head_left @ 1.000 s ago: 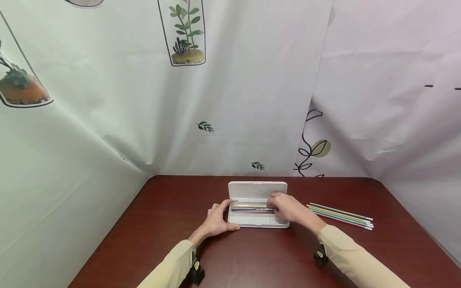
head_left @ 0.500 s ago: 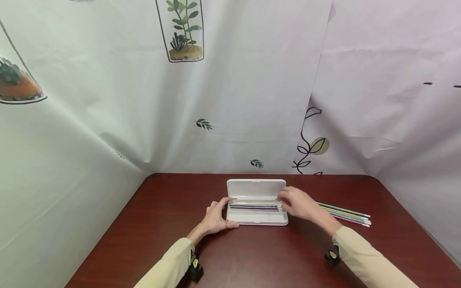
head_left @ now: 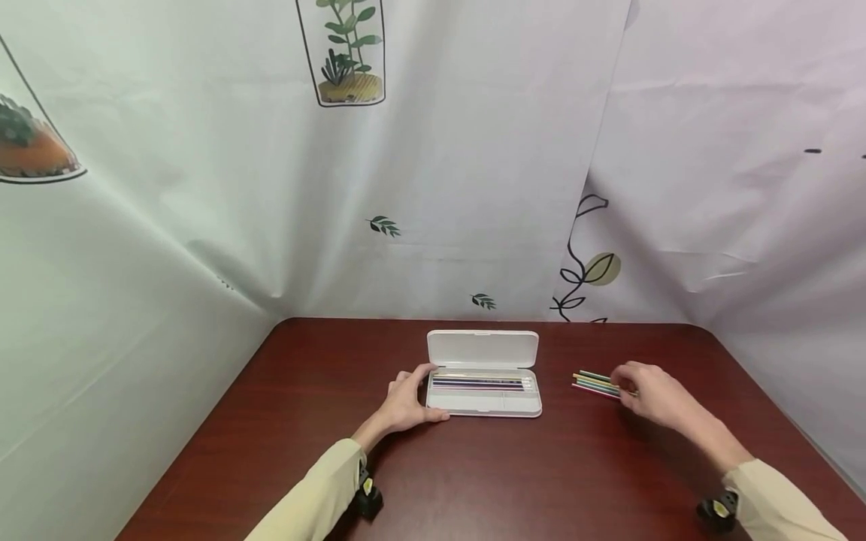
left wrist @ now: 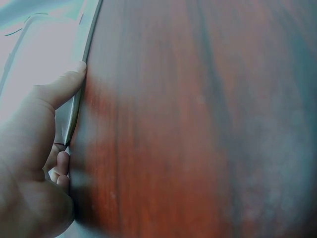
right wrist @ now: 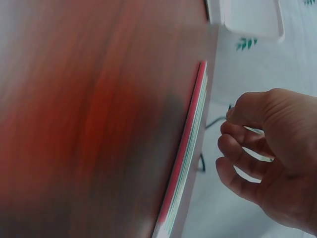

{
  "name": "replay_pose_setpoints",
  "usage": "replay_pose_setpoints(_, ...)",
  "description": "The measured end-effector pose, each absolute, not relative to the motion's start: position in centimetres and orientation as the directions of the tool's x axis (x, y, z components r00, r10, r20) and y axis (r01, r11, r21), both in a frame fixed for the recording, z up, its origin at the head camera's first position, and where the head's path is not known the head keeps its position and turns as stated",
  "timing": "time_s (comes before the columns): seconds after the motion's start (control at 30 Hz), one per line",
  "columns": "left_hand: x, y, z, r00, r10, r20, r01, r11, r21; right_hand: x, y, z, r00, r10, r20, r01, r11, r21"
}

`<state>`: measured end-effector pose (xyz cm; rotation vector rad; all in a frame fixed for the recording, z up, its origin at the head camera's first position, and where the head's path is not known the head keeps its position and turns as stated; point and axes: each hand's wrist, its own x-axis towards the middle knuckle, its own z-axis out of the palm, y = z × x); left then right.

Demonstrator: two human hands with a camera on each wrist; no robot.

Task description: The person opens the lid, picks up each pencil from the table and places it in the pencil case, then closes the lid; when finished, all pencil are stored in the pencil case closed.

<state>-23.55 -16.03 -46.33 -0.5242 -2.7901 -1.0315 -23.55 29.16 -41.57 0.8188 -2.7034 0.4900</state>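
A white pencil case point(head_left: 522, 404) lies on the table with its lid raised at the back. Several dark and light pencils point(head_left: 476, 384) fill its rear compartment side by side. My left hand point(head_left: 404, 406) grips the case's left end, thumb along the front edge and fingers at the back corner. To the right of the case lies a bundle of colored pencils point(head_left: 594, 383), green, yellow and red among them. Above that bundle hovers my right hand point(head_left: 651, 392), its fingers loosely bent and nothing held. In the right wrist view the fingertips stand apart from the loose pencils point(right wrist: 185, 141).
The dark red wood table point(head_left: 501, 473) reaches back to a pale printed curtain point(head_left: 440, 188), which also closes off both sides. A black wrist camera point(head_left: 368, 500) is strapped under the left sleeve, another point(head_left: 719, 512) under the right.
My right hand has left the pencils inside the case and moved right, over the loose pencils. My left hand stays on the case's left end.
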Motion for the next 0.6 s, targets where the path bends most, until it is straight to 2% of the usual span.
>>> replay_pose_setpoints(0.17, -23.6, -16.1, -46.3, -0.932, 0.278, 0.234, 0.363, 0.710, 0.604, -22.7, 31.7, -42.1, -0.844, -0.441, 0.306, -0.517, 0.821, -0.241)
replay_pose_setpoints(0.6, -23.5, -16.0, -46.1, -0.929, 0.287, 0.234, 0.370, 0.707, 0.603, -21.1, 34.6, -43.4, -0.898, -0.349, 0.270, -0.414, 0.877, -0.244)
